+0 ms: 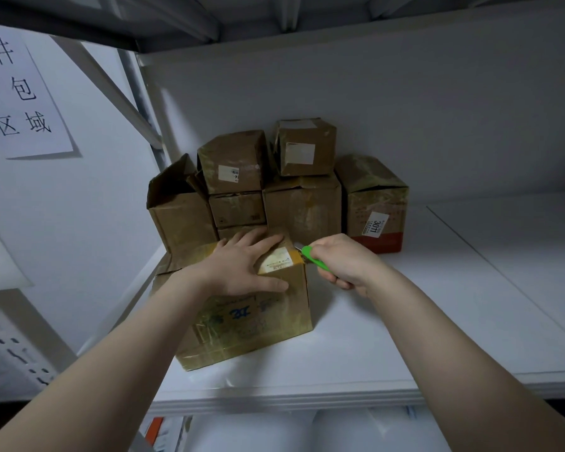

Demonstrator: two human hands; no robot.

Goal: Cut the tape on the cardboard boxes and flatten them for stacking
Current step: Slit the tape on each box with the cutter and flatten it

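A storeroom or packing area: white metal shelving (pixel 405 321), stacked cardboard boxes (pixel 274 177), a printed wall sign (pixel 20 93).

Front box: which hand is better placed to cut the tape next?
Right. The right hand grips the green knife, with its blade at the top right edge of the front box. The left hand lies flat on the box top, steadying it, and holds no tool.

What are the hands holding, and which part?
The right hand grips the green cutter by its handle. The left hand holds nothing, just presses flat on the front box.
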